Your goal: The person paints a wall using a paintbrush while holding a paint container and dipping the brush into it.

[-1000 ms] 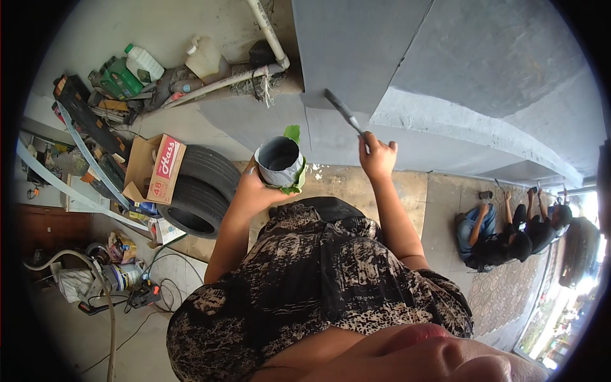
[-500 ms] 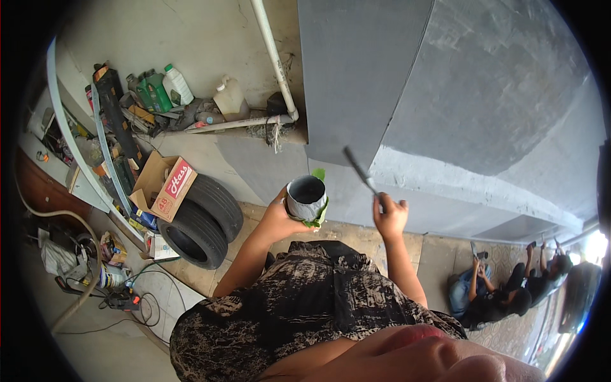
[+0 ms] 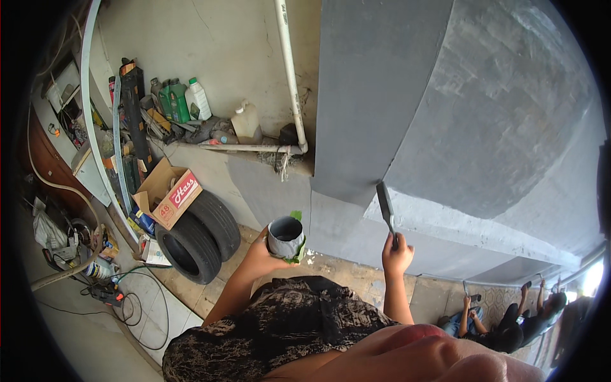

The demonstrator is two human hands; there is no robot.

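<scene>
Now, hands: two, both the person's own.
Left hand (image 3: 259,253): closed around one can (image 3: 285,237), holding it up in front of the chest.
Can: one, round and grey, open at the top, with a bit of green on its side.
Right hand (image 3: 396,253): closed tight on the handle of one brush (image 3: 386,207).
Brush: one, flat and grey with paint, pointing up, its tip right at the grey wall (image 3: 458,114). Touching or not, I cannot tell.
Wall: one big part is grey, and the part to the left is pale and bare.
Pipe (image 3: 289,76): one white pipe runs down the pale wall, and then along a ledge.
Tyres (image 3: 197,235): two black ones, leaning side by side below the ledge, left of the can.
Box (image 3: 168,194): one brown box, open, resting on top of the tyres.
Bottles (image 3: 178,99): about four on the ledge, some green, one white, plus one pale jug (image 3: 247,122) just beside the pipe.
Cables (image 3: 124,305): a few dark ones curl on the floor at the lower left.
Other people (image 3: 509,318): two or three sit on the ground far off at the lower right, well apart from the hands.
</scene>
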